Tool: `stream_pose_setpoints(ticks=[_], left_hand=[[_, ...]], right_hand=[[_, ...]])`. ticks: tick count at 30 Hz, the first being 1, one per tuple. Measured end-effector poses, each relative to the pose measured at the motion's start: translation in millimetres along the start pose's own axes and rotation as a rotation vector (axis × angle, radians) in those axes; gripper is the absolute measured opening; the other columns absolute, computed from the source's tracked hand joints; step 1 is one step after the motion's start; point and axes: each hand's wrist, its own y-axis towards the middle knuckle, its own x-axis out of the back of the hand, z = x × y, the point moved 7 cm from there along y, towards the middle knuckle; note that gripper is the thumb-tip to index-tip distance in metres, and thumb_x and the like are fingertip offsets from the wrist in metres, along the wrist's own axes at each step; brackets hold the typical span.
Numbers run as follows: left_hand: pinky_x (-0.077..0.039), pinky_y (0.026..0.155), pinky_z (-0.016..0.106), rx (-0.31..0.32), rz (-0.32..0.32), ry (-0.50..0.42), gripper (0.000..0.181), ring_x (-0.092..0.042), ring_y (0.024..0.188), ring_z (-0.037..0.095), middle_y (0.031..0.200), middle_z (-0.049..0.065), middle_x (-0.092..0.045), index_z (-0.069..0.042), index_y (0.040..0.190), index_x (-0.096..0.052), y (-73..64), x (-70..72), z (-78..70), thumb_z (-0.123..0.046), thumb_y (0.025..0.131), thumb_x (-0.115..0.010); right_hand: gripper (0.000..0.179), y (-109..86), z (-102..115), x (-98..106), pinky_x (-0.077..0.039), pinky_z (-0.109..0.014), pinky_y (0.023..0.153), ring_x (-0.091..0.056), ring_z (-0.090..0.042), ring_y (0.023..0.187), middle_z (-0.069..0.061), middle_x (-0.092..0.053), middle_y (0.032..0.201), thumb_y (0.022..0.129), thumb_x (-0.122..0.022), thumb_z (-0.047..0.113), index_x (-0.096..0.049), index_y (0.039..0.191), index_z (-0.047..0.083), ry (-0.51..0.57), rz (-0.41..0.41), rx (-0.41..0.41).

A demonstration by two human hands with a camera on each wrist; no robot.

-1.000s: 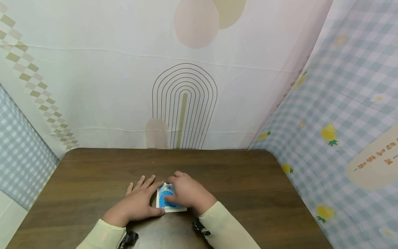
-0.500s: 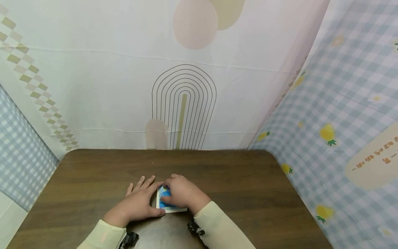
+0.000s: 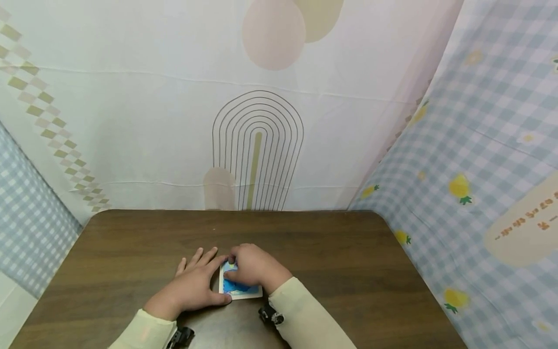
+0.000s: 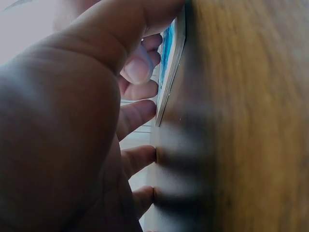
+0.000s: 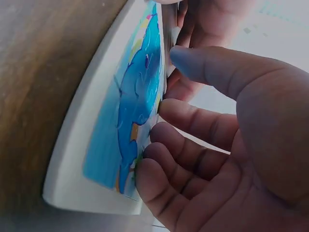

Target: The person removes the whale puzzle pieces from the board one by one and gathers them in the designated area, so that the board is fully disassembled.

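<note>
A small flat picture board (image 3: 248,294) with a pale rim lies on the table. Its glossy print shows a blue sea animal (image 5: 140,87), and thin lines cross the picture. My left hand (image 3: 192,288) rests at the board's left side with fingers spread. Its thumb touches the near edge and its index finger the far left corner; the other fingertips touch the tabletop in the left wrist view. Over the board is my right hand (image 3: 257,266), fingers bent, their tips on the printed surface. The right thumb (image 5: 203,65) stands apart from those fingers. The right hand covers the board's upper right part.
The brown wooden table (image 3: 340,252) has rounded far corners. Behind it hangs a pale patterned cloth (image 3: 165,121); a blue checked cloth (image 3: 492,131) hangs on the right. Both wrists wear a black device, as on the right wrist (image 3: 271,315).
My right hand has slid a little left across the board, covering more of its upper part. The left hand and the board look nearly still.
</note>
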Motion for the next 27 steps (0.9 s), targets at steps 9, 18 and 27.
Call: stream_pose_setpoints(ticks=[9, 18, 27], left_hand=[[-0.008, 0.123, 0.094, 0.017, 0.015, 0.002, 0.111, -0.016, 0.17, 0.061, 0.184, 0.02, -0.031, -0.023, 0.172, -0.047, -2.6, 6.1, 0.6, -0.072, 0.083, -0.091], [-0.008, 0.123, 0.094, 0.024, 0.016, -0.014, 0.11, -0.016, 0.171, 0.059, 0.184, 0.018, -0.032, -0.026, 0.171, -0.048, -3.1, -0.5, -0.6, -0.072, 0.081, -0.092], [-0.008, 0.125, 0.093, 0.028, 0.013, -0.007, 0.11, -0.016, 0.172, 0.058, 0.184, 0.017, -0.033, -0.027, 0.171, -0.048, 4.4, -0.6, 3.1, -0.072, 0.081, -0.092]], right_hand=[[0.021, 8.7, -1.9, -0.7, -0.052, -0.025, 0.077, -0.057, -0.007, 0.077, 0.01, -0.066, 0.089, 0.101, -0.085, 0.033, -0.072, 0.106, 0.017, 0.097, -0.043, -0.015], [0.026, 3.7, -12.2, -3.4, -0.055, -0.026, 0.076, -0.059, -0.007, 0.076, 0.01, -0.071, 0.09, 0.095, -0.093, 0.033, -0.076, 0.108, 0.018, 0.214, -0.035, -0.09], [0.027, 8.2, -17.1, -4.0, -0.052, -0.026, 0.069, -0.058, -0.008, 0.069, 0.009, -0.067, 0.083, 0.096, -0.093, 0.032, -0.077, 0.11, 0.016, 0.25, -0.045, -0.112]])
